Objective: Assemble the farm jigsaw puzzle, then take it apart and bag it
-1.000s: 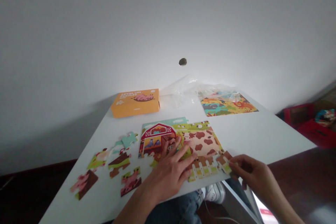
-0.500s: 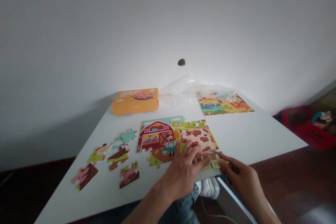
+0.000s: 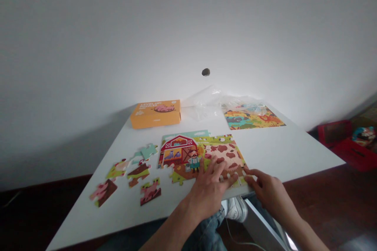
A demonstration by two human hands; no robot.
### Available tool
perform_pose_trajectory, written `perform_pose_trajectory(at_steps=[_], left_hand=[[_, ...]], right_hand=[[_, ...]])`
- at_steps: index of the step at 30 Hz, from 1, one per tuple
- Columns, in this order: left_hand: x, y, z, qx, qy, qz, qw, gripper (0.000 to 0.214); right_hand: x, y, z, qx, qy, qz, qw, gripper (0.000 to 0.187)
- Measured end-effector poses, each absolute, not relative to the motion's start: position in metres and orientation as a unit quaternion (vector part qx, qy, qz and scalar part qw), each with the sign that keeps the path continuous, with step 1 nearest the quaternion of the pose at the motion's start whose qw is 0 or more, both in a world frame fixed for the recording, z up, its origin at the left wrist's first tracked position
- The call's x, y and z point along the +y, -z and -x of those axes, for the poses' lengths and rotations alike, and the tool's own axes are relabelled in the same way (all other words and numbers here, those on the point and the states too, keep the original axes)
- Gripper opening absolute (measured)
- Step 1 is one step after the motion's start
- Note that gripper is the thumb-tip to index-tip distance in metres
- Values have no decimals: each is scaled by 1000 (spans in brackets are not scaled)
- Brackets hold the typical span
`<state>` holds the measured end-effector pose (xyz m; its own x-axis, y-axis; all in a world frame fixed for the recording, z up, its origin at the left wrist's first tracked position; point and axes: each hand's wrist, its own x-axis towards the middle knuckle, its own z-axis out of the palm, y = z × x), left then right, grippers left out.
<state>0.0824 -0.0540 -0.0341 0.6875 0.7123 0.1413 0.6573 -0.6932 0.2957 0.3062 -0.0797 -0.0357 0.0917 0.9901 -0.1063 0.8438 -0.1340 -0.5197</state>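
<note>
A partly joined farm puzzle lies on the white table, showing a red barn, a farmer and a spotted cow. My left hand rests flat on its lower part with the fingers spread, covering some of the picture below the cow. At the lower right corner, my right hand has thumb and fingertips closed on the edge of a fence-patterned puzzle piece. Loose pieces lie to the left, among them a pig piece, a brown-and-green piece and a pale blue piece.
An orange puzzle box stands at the back left. Clear plastic wrapping lies beside it, partly over a second animal picture. The table's front edge runs just under my hands. A red container sits beyond the table at right.
The corner piece under my right fingers now lies closer against the puzzle. My left hand stays spread on the picture. The view has shifted slightly.
</note>
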Motion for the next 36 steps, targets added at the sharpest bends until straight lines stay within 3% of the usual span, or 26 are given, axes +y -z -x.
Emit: perform_pose_trajectory(at_steps=[9, 13, 16, 18, 22, 26, 31, 36], left_hand=[[-58, 20, -76, 378, -133, -909, 113, 56], [-56, -6, -29, 501, -119, -852, 90, 29], [-60, -14, 24, 660, -89, -744, 52, 39], [-68, -10, 54, 722, -67, -687, 54, 49], [-86, 8, 85, 734, -90, -658, 143, 56], [-90, 16, 89, 714, -126, -665, 179, 34], [-88, 11, 84, 699, -155, -666, 210, 28], [-86, -1, 65, 644, -235, -684, 250, 10]], right_hand=[[-66, 21, -301, -685, -117, 716, 70, 29], [-47, 17, -293, -735, -96, 648, 175, 30], [-36, 30, -294, -727, -149, 609, 280, 38], [-32, 39, -298, -692, -199, 623, 305, 41], [-31, 46, -304, -659, -238, 647, 300, 44], [-31, 47, -304, -672, -230, 645, 281, 41], [-28, 52, -305, -678, -213, 646, 278, 41], [-28, 52, -305, -684, -226, 634, 282, 40]])
